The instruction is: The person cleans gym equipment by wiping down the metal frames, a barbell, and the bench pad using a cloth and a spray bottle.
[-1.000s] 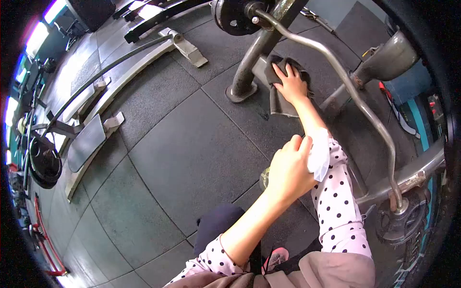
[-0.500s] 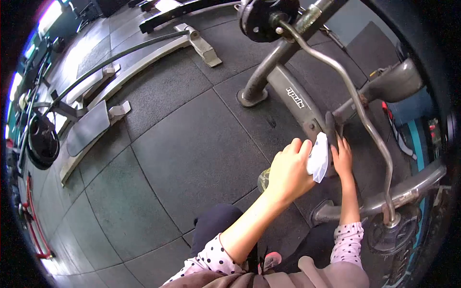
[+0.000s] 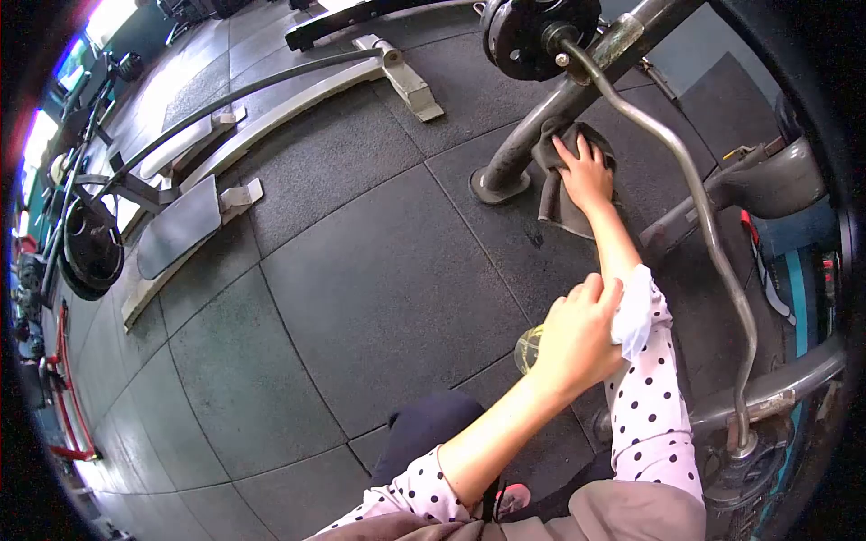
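Note:
My left hand [image 3: 575,341] is wrapped round a spray bottle [image 3: 635,312]. Its white spray head sticks out to the right of the fist, while part of the clear body with yellowish marking shows at the left; the palm hides the remainder. Farther forward, my right hand [image 3: 588,177] presses a dark grey-brown cloth [image 3: 564,209] onto the sloping beam of a grey gym machine frame [image 3: 507,160]. The fingers lie spread over the cloth, and a loose flap hangs below them. My right forearm passes just behind the spray head.
A bent metal bar [image 3: 695,171] curves down the right side. Black weight plates [image 3: 532,36] sit on a peg above my right hand. A padded grey machine part [image 3: 787,180] juts in at the right. Dark rubber tiles [image 3: 388,288] cover the floor; a pale-framed machine [image 3: 298,122] stands left.
My right hand has moved forward and up along the frame with the cloth, which now shows more fully. My left hand still grips the spray bottle. The view has shifted slightly.

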A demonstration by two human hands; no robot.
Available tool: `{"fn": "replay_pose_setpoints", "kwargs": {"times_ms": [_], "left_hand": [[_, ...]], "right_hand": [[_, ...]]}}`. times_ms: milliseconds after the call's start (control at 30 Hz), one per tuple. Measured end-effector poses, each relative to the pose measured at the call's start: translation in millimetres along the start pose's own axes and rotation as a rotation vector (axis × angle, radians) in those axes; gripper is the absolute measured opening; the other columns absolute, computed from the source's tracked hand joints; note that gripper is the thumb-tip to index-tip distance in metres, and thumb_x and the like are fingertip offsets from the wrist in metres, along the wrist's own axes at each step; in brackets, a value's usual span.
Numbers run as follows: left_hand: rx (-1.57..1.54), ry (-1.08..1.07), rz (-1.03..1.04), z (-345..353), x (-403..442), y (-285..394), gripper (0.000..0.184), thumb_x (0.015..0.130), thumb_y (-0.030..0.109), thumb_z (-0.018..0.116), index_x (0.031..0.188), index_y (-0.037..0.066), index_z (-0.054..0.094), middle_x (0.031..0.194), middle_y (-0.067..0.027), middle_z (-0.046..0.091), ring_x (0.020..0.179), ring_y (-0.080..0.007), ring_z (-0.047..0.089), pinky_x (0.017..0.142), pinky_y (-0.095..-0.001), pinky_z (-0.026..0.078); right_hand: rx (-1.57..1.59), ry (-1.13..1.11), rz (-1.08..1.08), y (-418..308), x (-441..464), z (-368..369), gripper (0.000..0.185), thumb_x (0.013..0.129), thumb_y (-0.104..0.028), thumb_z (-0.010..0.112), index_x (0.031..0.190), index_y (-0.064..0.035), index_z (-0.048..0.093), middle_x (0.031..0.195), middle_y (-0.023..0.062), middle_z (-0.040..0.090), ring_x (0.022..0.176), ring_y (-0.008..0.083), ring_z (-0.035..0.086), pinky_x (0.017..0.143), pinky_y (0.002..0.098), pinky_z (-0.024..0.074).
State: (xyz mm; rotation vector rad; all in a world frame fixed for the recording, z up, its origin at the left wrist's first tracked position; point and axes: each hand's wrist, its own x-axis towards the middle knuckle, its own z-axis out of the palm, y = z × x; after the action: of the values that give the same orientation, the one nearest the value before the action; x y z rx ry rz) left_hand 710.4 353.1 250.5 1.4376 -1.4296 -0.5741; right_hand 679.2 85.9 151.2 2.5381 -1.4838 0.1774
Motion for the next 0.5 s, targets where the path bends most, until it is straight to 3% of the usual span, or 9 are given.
{"fn": "replay_pose_setpoints", "kwargs": {"times_ms": [100, 200, 233, 367, 500], "left_hand": [[-0.029, -0.049, -0.065, -17, 8, -5, 0.041, 0.063, 0.014, 0.069, 0.098, 0.0, 0.052, 0.089, -0.0172, 0.052, 0.083, -0.0364, 0.056, 0.07, -0.0414, 0.048], [-0.051, 0.114, 0.129, -49, 18, -36, 0.042, 0.062, 0.012, 0.069, 0.099, 0.0, 0.053, 0.087, -0.0163, 0.053, 0.081, -0.0342, 0.056, 0.071, -0.0382, 0.048], [-0.04, 0.175, 0.191, -65, 21, -48, 0.042, 0.062, 0.011, 0.068, 0.099, -0.001, 0.054, 0.086, -0.0154, 0.054, 0.08, -0.0323, 0.057, 0.071, -0.037, 0.048], [-0.081, 0.323, 0.062, -113, 7, -122, 0.034, 0.072, 0.012, 0.066, 0.099, -0.002, 0.053, 0.085, -0.0109, 0.058, 0.078, -0.0213, 0.063, 0.07, -0.0324, 0.05], [0.169, 0.534, 0.045, -140, -42, -206, 0.032, 0.076, 0.015, 0.066, 0.101, -0.001, 0.054, 0.085, -0.011, 0.058, 0.078, -0.0224, 0.063, 0.07, -0.0321, 0.049]], "right_hand": [[0.104, 0.032, -0.078, 17, 3, 3, 0.063, 0.084, -0.026, 0.062, 0.138, -0.0427, 0.035, 0.145, 0.0105, 0.032, 0.129, 0.0364, 0.035, 0.099, 0.0535, 0.0378], [0.337, 0.042, -0.14, 30, 0, 2, 0.06, 0.083, -0.025, 0.062, 0.137, -0.0379, 0.04, 0.143, 0.0161, 0.035, 0.127, 0.0394, 0.037, 0.102, 0.0426, 0.037], [0.396, 0.057, -0.125, 38, -5, 5, 0.06, 0.084, -0.025, 0.062, 0.138, -0.0361, 0.039, 0.143, 0.0168, 0.036, 0.126, 0.0393, 0.039, 0.102, 0.0425, 0.0368], [0.504, 0.011, 0.021, 73, -62, 0, 0.061, 0.085, -0.024, 0.062, 0.14, -0.0337, 0.037, 0.14, 0.0201, 0.038, 0.125, 0.0403, 0.04, 0.1, 0.044, 0.0371], [0.281, -0.046, 0.025, 65, -106, -28, 0.065, 0.086, -0.025, 0.061, 0.142, -0.0355, 0.031, 0.144, 0.018, 0.032, 0.128, 0.041, 0.035, 0.1, 0.0505, 0.0362]]}}
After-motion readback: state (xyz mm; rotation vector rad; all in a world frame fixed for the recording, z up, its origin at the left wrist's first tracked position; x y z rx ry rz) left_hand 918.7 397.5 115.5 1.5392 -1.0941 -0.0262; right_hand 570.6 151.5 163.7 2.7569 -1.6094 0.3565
